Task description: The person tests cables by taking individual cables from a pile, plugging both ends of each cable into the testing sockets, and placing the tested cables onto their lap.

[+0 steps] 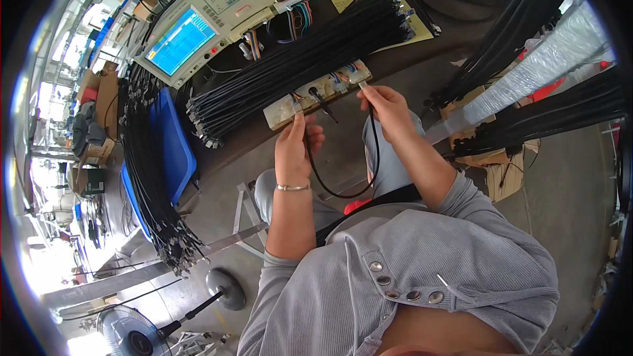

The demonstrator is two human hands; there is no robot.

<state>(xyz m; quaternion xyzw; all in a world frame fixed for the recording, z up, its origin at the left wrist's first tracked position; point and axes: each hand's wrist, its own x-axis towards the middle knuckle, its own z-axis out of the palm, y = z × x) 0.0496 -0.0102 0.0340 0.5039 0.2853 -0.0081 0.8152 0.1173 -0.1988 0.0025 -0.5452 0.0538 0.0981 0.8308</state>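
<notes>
A black cable (328, 193) hangs in a loop between my two hands. My left hand (295, 148) pinches one end against the left part of a pale connector board (279, 113) at the bench edge. With thumb and fingers closed, my right hand (388, 111) grips the other end at the board's right end. Whether either plug is fully seated cannot be made out. Coloured wires and a short black lead (323, 102) sit on the board between my hands. Just behind it lies a thick bundle of black cables (297, 53) with metal-looking connectors at both ends.
A tester with a lit blue screen (181, 41) stands at the back left. A blue tray (173, 151) and another cable bundle (142, 171) lie at the left. Hanging cables and a plastic-wrapped bundle (534, 69) are on the right. A fan (135, 333) stands lower left.
</notes>
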